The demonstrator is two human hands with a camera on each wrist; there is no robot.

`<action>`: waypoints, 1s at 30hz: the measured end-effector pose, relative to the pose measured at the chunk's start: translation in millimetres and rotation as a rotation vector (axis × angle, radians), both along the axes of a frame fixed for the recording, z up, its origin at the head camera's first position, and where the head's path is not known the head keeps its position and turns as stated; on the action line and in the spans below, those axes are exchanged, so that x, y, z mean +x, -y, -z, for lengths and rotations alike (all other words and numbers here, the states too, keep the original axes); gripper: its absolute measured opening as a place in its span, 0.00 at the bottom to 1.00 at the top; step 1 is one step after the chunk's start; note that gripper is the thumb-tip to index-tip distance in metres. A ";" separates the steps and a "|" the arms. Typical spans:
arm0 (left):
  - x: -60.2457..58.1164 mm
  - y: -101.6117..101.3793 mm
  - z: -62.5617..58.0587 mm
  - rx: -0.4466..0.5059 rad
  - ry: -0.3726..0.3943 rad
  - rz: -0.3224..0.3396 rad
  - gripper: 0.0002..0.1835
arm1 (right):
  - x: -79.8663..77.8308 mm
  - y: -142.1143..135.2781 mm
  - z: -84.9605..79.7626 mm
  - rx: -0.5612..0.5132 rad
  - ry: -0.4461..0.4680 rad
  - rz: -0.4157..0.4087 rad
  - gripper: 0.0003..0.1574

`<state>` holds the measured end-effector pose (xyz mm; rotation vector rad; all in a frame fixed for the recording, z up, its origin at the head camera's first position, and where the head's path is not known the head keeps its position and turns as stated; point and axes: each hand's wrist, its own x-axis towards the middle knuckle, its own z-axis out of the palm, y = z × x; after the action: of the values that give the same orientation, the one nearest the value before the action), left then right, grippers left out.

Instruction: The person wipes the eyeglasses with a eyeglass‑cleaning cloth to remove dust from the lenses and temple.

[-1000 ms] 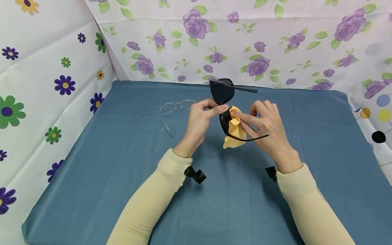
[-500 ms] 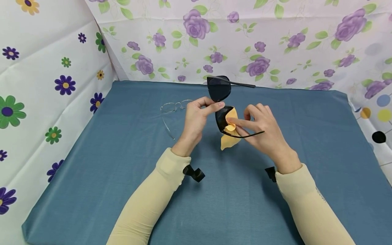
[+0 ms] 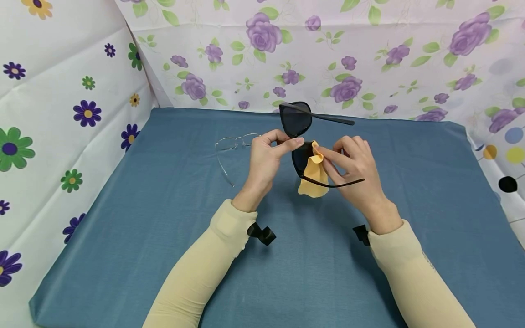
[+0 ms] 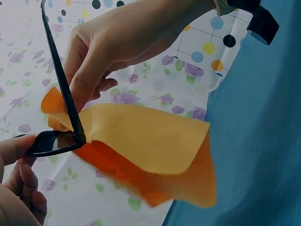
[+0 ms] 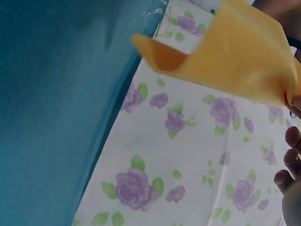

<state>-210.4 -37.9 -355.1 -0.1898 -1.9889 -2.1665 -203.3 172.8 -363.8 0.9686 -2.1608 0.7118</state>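
Observation:
Black sunglasses [image 3: 296,122] with both temple arms unfolded are held up above the table, one lens above the other. My left hand [image 3: 264,159] pinches them near the bridge between thumb and fingers. A yellow cloth [image 3: 314,175] hangs from my right hand [image 3: 354,168], which pinches it against the lower lens. In the left wrist view the cloth [image 4: 146,134] drapes away below the right fingers, and a temple arm [image 4: 61,75] crosses in front of them. The right wrist view shows mostly the cloth [image 5: 240,56]; the sunglasses are nearly out of it.
Thin-rimmed eyeglasses [image 3: 225,145] lie on the blue tablecloth [image 3: 164,237] left of the left hand, partly hidden by it. Flower-patterned sheets [image 3: 229,54] stand behind the table and along its left side. A dotted sheet [image 3: 508,177] borders the right.
The sunglasses and left hand shifted slightly left, then back a little to the right. The right hand moved the cloth over the lower lens, first leftward and now back right.

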 end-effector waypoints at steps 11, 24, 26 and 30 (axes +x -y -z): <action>2.5 -5.9 3.1 -0.004 0.005 0.044 0.10 | 1.5 9.1 7.1 0.047 0.004 -0.106 0.14; -5.6 12.8 -0.8 0.020 -0.004 0.010 0.12 | 1.8 -2.3 0.5 0.123 0.134 -0.160 0.25; -6.8 14.6 -1.1 0.024 -0.005 0.012 0.12 | 1.3 -4.3 -0.7 0.107 0.120 -0.135 0.27; -7.6 14.9 -1.7 0.018 0.004 0.015 0.12 | -1.1 -5.3 -0.9 0.061 0.080 -0.088 0.27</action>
<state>-218.0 -52.9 -353.4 -0.1976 -1.9752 -2.1951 -204.5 178.1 -362.8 1.0898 -2.2325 0.7414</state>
